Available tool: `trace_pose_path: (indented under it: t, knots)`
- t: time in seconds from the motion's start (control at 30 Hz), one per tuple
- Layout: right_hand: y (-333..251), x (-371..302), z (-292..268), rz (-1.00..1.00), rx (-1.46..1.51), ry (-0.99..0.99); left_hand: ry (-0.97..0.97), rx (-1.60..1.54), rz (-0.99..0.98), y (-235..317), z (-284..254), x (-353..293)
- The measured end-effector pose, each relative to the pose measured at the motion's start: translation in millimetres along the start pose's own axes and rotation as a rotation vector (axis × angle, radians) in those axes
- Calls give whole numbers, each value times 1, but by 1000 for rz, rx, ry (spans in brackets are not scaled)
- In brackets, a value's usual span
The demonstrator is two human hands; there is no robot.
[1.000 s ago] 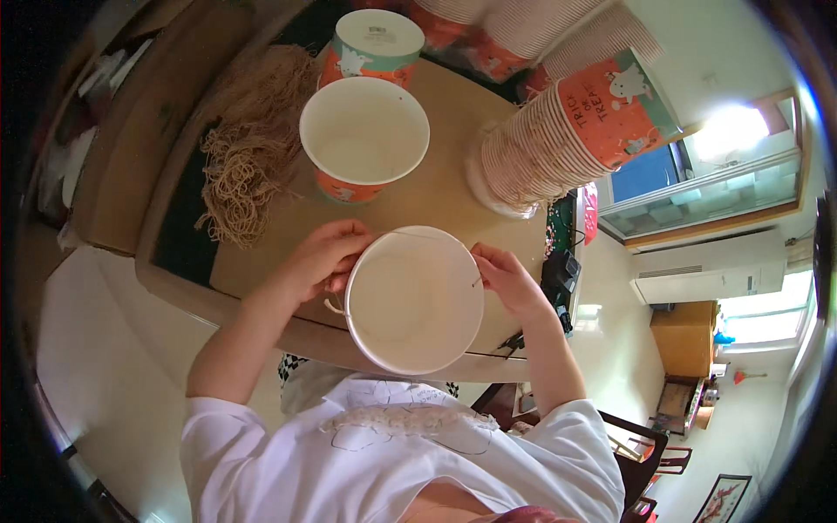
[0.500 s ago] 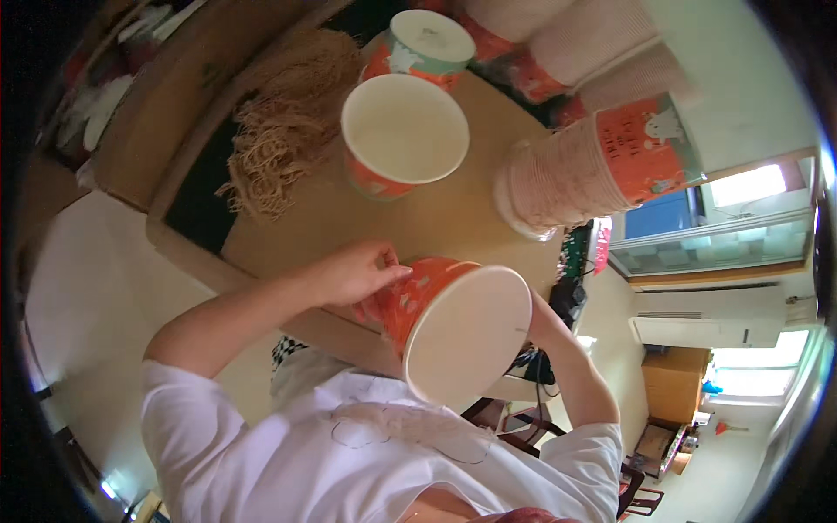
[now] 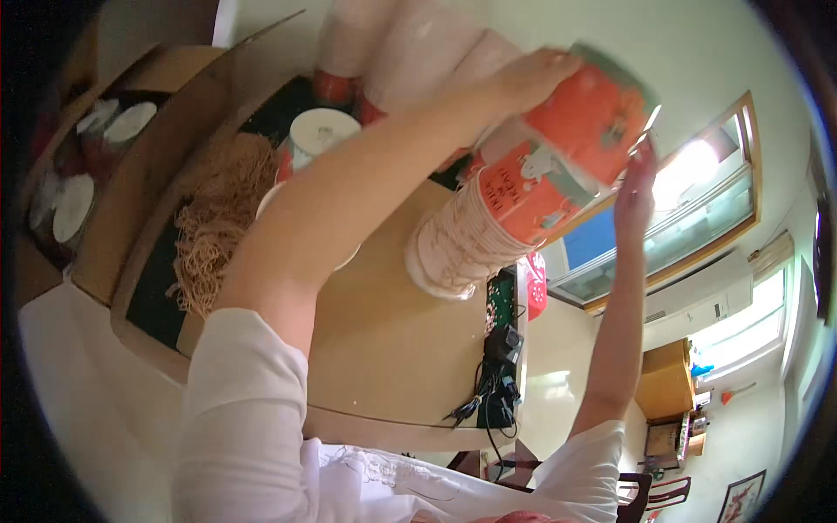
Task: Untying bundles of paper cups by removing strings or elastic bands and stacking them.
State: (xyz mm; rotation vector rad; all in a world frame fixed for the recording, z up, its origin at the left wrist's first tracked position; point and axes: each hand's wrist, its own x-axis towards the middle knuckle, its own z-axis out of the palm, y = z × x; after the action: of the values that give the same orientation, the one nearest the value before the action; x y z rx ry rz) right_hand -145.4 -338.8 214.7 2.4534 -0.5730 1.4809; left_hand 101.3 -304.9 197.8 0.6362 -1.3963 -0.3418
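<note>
An orange paper bucket (image 3: pixel 593 113) with a green band is raised over a tall stack of nested paper buckets (image 3: pixel 462 235). My left hand (image 3: pixel 534 80) grips its upper left side, and my right hand (image 3: pixel 636 192) holds its right side, fingers partly hidden and blurred. The bucket's lower edge overlaps the stack's printed top bucket in view; whether they touch, I cannot tell. Behind my left forearm, an open bucket (image 3: pixel 268 200) shows only part of its white rim. A bucket with a white top (image 3: pixel 324 132) stands beyond it.
A heap of tan cords (image 3: pixel 218 222) lies on the left of the tabletop (image 3: pixel 384 366). Wrapped bucket stacks (image 3: pixel 427 57) stand at the back. A black adapter with cables (image 3: pixel 503 344) and a red container (image 3: pixel 535 283) sit along the right edge. An open cardboard box (image 3: pixel 131 218) is at left.
Both hands have carried the bucket from in front of my chest up and away to above the tall stack. The view has shifted, and my left forearm now crosses the open bucket.
</note>
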Motion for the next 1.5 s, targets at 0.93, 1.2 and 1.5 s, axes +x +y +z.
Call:
trace_pose_path:
  t: [0.93,1.2,1.5]
  knots:
    - [-47,-81,12,145,11,135,-494,1227,-569,103,-85,-331]
    - [-160,-185,55,569,518,-391,-686,814,-352,117,-29,-364]
    - [-221,-231,3,664,861,-130,-2,1115,-700,108,-107,-404]
